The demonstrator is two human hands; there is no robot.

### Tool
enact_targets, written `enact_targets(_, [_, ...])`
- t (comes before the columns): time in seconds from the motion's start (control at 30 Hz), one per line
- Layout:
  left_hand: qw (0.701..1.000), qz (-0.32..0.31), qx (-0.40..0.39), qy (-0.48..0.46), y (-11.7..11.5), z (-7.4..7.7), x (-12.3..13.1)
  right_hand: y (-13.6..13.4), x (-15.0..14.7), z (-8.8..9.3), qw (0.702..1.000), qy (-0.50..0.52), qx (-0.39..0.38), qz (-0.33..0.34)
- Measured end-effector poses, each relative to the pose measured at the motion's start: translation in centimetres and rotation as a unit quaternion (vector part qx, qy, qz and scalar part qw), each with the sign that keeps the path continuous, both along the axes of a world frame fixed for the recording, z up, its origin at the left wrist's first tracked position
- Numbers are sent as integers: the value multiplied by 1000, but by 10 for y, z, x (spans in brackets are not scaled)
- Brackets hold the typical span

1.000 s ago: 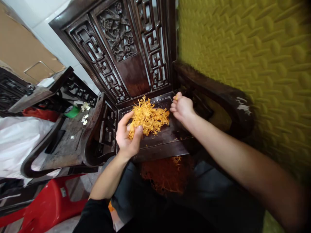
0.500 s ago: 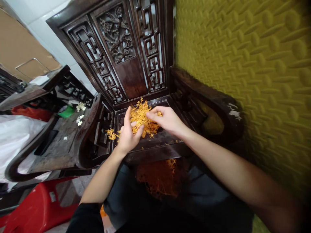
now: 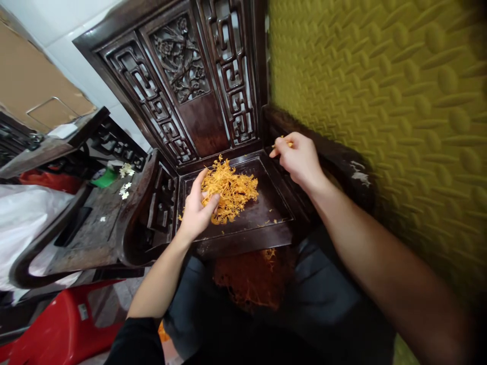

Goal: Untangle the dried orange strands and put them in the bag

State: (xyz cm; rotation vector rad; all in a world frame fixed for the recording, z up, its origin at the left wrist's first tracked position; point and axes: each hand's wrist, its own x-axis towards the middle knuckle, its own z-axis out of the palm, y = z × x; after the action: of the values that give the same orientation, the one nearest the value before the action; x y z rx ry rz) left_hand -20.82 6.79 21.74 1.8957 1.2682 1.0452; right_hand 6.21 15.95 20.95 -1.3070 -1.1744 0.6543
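A heap of thin orange strands lies on the dark seat of a carved wooden chair. My left hand rests at the heap's left edge, thumb and fingers curled onto the strands. My right hand is raised over the seat's right rear corner, beside the armrest, pinching a small orange strand between its fingertips. More orange strands lie in shadow in my lap below the seat's front edge.
A yellow embossed padded wall fills the right side. Left of the chair stands a second dark wooden chair with small white flowers and a green object. A red plastic stool and a white bag sit lower left.
My right hand has left the heap and moved right and back to the seat's corner with a strand pinched in it. My left hand stays at the heap's left edge.
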Motion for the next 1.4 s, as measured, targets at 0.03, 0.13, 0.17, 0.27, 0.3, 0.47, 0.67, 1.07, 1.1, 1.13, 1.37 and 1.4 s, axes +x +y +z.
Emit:
enact_targets(0.03, [999, -5, -20, -30, 1, 0, -2, 3, 5, 1, 998, 56, -22, 21])
enact_targets(0.13, [993, -18, -75, -90, 2, 2, -5, -4, 0, 5, 982, 144, -21, 121])
enact_targets(0.17, [990, -25, -93, -99, 3, 3, -6, -10, -7, 6, 978, 142, -3, 154])
enact_targets(0.27, [980, -52, -156, -114, 3, 6, -5, -34, -31, 11, 967, 100, 23, 232])
enact_targets(0.3, [976, -59, -175, -119, 3, 7, -4, -41, -38, 12, 964, 84, 19, 250])
enact_targets(0.47, [955, -80, -240, -155, 1, 8, -4, -48, -49, 12, 937, 150, -29, 316])
enact_targets(0.67, [947, -106, -238, -190, 0, 11, -3, -37, -40, 3, 917, 150, -155, 335])
enact_targets(1.07, [963, -133, -203, -114, -8, 15, -7, -31, -34, 3, 896, 176, -185, 362])
enact_targets(1.1, [963, -140, -204, -112, -8, 15, -7, -33, -33, 3, 866, 149, -211, 427])
enact_targets(1.13, [961, -146, -205, -111, -7, 15, -7, -35, -34, 3, 828, 118, -238, 494])
enact_targets(1.37, [967, -135, -195, -97, -5, 16, -8, -51, -52, -3, 713, 75, -250, 650])
enact_targets(1.4, [968, -132, -191, -91, -5, 15, -9, -52, -53, -3, 727, 61, -234, 643])
